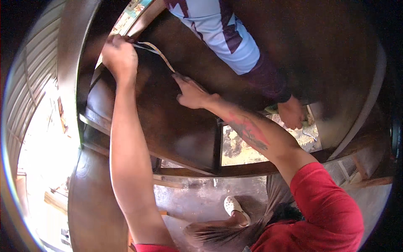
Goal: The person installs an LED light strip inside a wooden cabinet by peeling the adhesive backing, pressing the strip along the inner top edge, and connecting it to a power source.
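A thin, curved tan strip (161, 55) stretches between my two hands over a dark brown, glossy wooden panel (155, 96). My left hand (120, 59) is closed at the strip's upper end, beside the panel's far left edge. What lies inside those fingers is hidden. Just beneath the tan strip runs a narrow white strip (147, 48), which also leads toward my left hand. Lower and to the right, my right hand (193, 93) pinches the other end of the tan strip between thumb and index finger.
Another person's white and maroon sleeve (235, 44) reaches across the panel from the top, its hand (291, 113) over a rectangular opening (241, 147). A dark wooden rail (193, 171) borders the near side. Below are the floor (189, 193) and a white clog (235, 208).
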{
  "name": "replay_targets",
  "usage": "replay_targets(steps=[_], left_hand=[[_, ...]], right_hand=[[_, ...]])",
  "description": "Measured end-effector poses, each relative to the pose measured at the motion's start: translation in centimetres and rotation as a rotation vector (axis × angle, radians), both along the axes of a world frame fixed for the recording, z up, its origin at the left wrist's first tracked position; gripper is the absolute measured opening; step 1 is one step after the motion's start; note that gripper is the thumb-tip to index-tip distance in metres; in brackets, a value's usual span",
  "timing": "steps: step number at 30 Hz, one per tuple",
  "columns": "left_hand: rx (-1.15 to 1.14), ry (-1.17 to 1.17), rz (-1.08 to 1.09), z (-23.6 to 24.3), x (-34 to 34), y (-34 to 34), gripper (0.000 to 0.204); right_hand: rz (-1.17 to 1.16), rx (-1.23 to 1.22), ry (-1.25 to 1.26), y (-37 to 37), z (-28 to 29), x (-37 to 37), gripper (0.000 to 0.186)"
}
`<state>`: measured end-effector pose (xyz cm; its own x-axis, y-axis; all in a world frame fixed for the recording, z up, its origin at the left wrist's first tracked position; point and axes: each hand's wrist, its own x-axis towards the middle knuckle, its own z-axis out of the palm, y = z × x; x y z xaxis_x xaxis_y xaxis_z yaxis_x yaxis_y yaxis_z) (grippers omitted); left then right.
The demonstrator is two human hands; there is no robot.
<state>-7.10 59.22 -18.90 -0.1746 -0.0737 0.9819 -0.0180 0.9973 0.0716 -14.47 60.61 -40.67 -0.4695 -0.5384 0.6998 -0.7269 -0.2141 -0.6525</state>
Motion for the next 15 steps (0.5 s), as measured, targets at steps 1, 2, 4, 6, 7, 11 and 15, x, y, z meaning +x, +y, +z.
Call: replay_targets(steps=[1, 2, 4, 6, 7, 11, 15], left_hand=[[-0.138, -0.083, 0.078, 0.1, 0.3, -0.7, 0.028], [-0.263, -0.253, 0.184, 0.4, 0.6, -0.7, 0.030], [-0.574, -0.423, 0.320, 0.6, 1.0, -1.6, 0.039], [-0.526, -0.510, 0.398, 0.9, 1.3, -2.3, 0.039], [-0.638, -0.590, 0.509, 1.4, 1.6, -2.5, 0.038], [-0.835, -0.632, 0.682, 3.5, 1.5, -3.8, 0.027], [-0.808, -0.554, 0.516, 5.3, 1.7, -5.8, 0.011]], right_hand=[[-0.017, -0.027, -0.002, -0.1, 0.1, 0.0, 0.073], [-0.036, -0.052, -0.005, -0.2, 0.2, -0.1, 0.072], [-0.046, -0.042, -0.058, -0.2, 1.4, 0.7, 0.069], [-0.070, -0.030, -0.113, -0.2, 2.5, 0.8, 0.065], [-0.120, -0.144, -0.064, -0.2, 3.1, 0.5, 0.060], [-0.337, -0.369, -0.068, -1.1, 5.3, -0.7, 0.046], [-0.299, -0.285, -0.085, -0.8, 7.5, -0.9, 0.036]])
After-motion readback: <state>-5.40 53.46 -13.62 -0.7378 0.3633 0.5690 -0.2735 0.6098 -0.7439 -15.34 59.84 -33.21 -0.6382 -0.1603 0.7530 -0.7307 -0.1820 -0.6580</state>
